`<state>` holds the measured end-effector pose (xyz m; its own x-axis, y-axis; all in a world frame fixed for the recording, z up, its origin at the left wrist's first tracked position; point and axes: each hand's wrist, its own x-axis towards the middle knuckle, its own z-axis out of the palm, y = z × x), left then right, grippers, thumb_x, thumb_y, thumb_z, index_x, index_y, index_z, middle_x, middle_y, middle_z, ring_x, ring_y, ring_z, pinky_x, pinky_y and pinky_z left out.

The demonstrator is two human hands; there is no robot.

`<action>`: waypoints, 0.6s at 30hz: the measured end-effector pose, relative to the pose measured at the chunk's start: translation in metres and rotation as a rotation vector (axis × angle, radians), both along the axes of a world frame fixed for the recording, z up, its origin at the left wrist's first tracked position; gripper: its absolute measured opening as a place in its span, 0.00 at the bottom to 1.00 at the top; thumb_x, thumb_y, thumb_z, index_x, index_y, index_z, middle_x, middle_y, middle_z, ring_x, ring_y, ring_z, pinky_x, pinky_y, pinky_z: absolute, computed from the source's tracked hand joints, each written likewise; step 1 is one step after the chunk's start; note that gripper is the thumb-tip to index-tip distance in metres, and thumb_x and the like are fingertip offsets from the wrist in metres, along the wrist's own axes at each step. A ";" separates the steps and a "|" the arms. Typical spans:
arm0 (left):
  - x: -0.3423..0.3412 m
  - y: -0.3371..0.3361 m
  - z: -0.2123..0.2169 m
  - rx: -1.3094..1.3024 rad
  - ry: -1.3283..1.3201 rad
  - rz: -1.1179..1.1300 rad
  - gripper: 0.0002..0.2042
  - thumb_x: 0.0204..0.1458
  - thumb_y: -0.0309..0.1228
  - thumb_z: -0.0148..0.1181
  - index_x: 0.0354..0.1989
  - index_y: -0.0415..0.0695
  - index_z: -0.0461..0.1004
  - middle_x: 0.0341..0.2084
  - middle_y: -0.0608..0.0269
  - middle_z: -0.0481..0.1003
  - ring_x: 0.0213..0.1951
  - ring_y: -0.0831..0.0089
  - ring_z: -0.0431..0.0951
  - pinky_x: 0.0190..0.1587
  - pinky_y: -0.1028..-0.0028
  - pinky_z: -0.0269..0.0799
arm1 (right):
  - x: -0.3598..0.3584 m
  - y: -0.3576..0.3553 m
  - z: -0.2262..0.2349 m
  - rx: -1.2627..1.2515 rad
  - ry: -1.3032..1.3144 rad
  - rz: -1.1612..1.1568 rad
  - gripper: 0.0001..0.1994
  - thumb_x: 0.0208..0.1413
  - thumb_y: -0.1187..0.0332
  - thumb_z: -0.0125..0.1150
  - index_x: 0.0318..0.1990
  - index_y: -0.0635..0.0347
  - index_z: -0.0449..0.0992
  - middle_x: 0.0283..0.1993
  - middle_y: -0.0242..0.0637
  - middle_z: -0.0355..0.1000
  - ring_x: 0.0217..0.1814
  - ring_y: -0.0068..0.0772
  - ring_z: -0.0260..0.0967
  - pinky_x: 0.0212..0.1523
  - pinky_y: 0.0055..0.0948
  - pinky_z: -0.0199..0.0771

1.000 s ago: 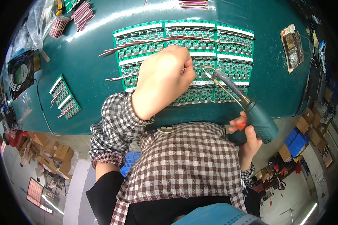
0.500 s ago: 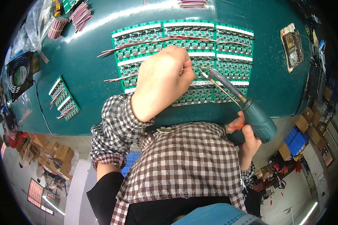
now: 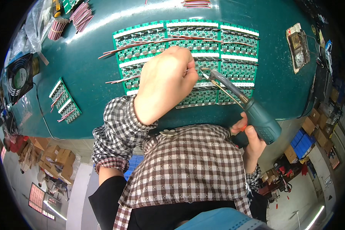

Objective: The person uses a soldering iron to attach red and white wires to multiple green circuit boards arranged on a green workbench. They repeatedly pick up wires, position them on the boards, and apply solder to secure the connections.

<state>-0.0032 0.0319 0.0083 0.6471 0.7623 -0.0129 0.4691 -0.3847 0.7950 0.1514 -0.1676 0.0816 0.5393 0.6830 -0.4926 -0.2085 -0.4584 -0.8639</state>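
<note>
With the left hand (image 3: 165, 82) clenched on a wire and the soldering iron (image 3: 243, 105) gripped at 4 o'clock by the right hand (image 3: 249, 140), the tip is best kept steady on one pad of the green circuit-board panel (image 3: 234, 73).

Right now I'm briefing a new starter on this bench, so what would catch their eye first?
The big green panel of circuit boards at the middle of the teal table stands out. Over it the left hand pinches a thin wire, while the right hand at the table's near edge grips a teal-handled soldering iron, tip on the boards. A black fan sits at the far left.
</note>
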 end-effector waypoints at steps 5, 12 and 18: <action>0.000 0.000 0.001 -0.008 -0.001 0.003 0.04 0.38 0.20 0.58 0.22 0.42 0.69 0.16 0.62 0.65 0.20 0.66 0.68 0.24 0.70 0.64 | -0.001 0.001 0.001 -0.007 0.015 -0.003 0.21 0.50 0.69 0.62 0.49 0.75 0.70 0.30 0.44 0.74 0.30 0.32 0.74 0.35 0.29 0.78; 0.000 -0.001 0.000 0.004 -0.006 0.008 0.04 0.38 0.20 0.58 0.22 0.42 0.69 0.16 0.62 0.65 0.20 0.66 0.68 0.23 0.70 0.64 | -0.001 0.003 0.001 -0.003 0.021 -0.003 0.21 0.50 0.70 0.62 0.49 0.75 0.70 0.30 0.44 0.74 0.31 0.32 0.74 0.35 0.29 0.78; 0.000 -0.001 0.001 -0.006 -0.007 0.005 0.04 0.38 0.20 0.58 0.22 0.42 0.69 0.16 0.62 0.65 0.20 0.67 0.67 0.23 0.70 0.64 | -0.001 0.002 0.001 -0.019 0.016 -0.008 0.21 0.50 0.69 0.63 0.48 0.75 0.70 0.30 0.44 0.74 0.31 0.32 0.74 0.34 0.29 0.79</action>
